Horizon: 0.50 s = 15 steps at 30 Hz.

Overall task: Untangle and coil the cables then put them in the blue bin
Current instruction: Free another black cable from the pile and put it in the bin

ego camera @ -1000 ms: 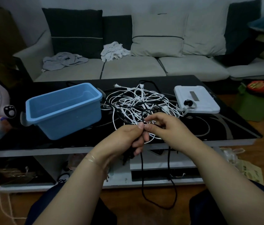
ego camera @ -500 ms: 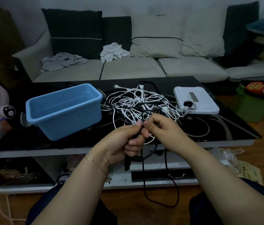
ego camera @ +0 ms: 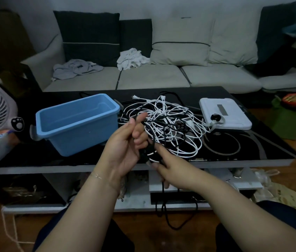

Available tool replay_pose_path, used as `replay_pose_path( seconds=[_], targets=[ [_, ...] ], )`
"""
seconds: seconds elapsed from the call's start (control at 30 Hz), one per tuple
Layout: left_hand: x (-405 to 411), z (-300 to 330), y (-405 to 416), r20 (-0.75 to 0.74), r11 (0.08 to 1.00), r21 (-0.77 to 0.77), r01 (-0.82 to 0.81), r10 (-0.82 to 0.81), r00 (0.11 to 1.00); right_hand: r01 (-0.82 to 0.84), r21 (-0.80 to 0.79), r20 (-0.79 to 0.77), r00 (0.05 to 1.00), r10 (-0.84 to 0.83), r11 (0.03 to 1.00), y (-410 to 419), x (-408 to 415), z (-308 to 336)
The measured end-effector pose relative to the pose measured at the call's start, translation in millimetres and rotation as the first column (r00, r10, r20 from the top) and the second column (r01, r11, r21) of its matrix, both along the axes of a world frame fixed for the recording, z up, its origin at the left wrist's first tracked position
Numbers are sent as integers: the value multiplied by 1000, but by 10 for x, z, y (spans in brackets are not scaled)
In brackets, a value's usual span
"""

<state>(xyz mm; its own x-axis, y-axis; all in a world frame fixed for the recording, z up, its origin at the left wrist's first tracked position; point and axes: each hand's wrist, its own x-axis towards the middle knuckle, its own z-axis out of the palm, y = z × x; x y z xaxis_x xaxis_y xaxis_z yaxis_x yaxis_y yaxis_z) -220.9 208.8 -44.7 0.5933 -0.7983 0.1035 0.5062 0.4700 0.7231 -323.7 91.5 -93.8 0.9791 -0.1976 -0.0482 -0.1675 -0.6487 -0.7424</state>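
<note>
Head view: left hand (ego camera: pixel 125 142) and right hand (ego camera: pixel 171 168) both pinch a black cable (ego camera: pixel 163 206) near the bin (ego camera: pixel 74 124).

Tangled cables (ego camera: pixel 163 122) beside blue bin (ego camera: pixel 78 122)

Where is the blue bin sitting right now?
In the head view the blue bin stands on the left part of the black coffee table, just left of the tangled cable pile and beyond the left hand; nothing shows inside it.
</note>
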Motion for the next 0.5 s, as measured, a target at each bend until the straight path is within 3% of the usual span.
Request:
replay_pose_path(
  seconds=[0.07, 0.17, 0.3, 0.5],
  targets=[
    [24, -18, -24, 57, 991, 25, -131, 129, 990, -56, -182, -76, 996, 43, 982, -5, -36, -5],
    [41, -62, -32, 265, 956, 102, -276, 241, 934, -30, -274, -8, 1000, 29, 961, 13, -81, 40],
    [-6, -113, -50, 654, 878, 210, -430, 201, 729, -13, -387, 11, 1000, 18, 922, -56, -117, 101],
    [-146, -188, -139, 802, 825, 254, -505, 112, 587, -144, -289, -101, 988, 120, 946, -138, -143, 178]
  ],
)
